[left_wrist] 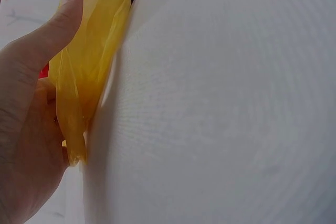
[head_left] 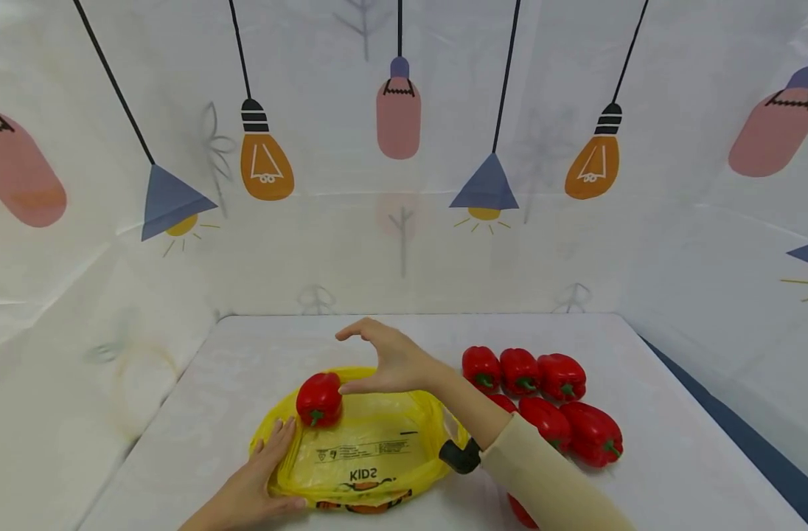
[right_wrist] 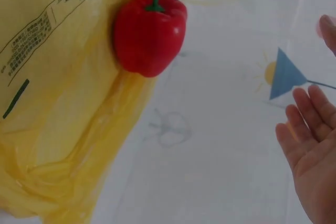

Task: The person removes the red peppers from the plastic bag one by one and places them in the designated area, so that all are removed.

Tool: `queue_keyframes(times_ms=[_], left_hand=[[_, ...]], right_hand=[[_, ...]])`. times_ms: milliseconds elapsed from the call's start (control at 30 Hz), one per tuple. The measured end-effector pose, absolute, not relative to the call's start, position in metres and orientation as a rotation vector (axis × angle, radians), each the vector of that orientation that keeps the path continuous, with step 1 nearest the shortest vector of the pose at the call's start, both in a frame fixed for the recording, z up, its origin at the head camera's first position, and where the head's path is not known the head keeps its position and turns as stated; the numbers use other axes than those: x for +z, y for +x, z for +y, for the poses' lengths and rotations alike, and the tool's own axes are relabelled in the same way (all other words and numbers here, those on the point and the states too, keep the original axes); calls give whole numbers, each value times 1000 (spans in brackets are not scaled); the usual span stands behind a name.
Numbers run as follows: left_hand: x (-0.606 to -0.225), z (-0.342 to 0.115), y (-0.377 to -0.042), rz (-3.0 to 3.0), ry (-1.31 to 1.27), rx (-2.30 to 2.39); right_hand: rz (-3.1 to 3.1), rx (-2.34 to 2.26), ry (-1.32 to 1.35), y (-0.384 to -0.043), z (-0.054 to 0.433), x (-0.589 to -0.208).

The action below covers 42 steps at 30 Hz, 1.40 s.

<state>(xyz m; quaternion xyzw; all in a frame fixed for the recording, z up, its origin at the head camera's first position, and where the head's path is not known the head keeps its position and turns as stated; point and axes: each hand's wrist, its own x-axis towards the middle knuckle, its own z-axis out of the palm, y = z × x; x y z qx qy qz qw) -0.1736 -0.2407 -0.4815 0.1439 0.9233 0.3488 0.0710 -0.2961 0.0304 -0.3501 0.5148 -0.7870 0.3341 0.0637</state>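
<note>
A yellow plastic bag (head_left: 351,464) with printing, its mouth spread wide, lies on the white table. One red bell pepper (head_left: 319,400) with a green stem sits inside its far left rim, and the right wrist view also shows this red pepper (right_wrist: 149,38) against the yellow film. My left hand (head_left: 261,472) rests at the bag's left side, fingers along the rim and thumb apart; in the left wrist view, a fold of the bag (left_wrist: 71,114) partly covers the fingers. Just above and right of the pepper, my right hand (head_left: 394,361) holds nothing, thumb and fingers spread apart.
Several more red bell peppers (head_left: 593,434) lie grouped on the right of the table (head_left: 683,472), some partly hidden by the right forearm. Beside that forearm is a black object (head_left: 460,457). A white sheet (head_left: 324,243) printed with lamps hangs behind and at the sides.
</note>
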Motion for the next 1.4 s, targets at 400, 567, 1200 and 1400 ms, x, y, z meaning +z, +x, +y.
queue_keyframes(times_ms=[400, 567, 1200, 1400], left_hand=[[-480, -243, -171, 2751, 442, 1088], [-480, -245, -171, 2715, 461, 1142], [-483, -243, -170, 2703, 499, 1177], [-482, -244, -170, 2673, 518, 1206]], right_hand=[[-2536, 845, 1505, -301, 0, -354], [-2584, 798, 1480, -305, -13, -359], [-2784, 646, 1253, -313, -45, -415], [-2860, 543, 1209, -311, -50, -425]])
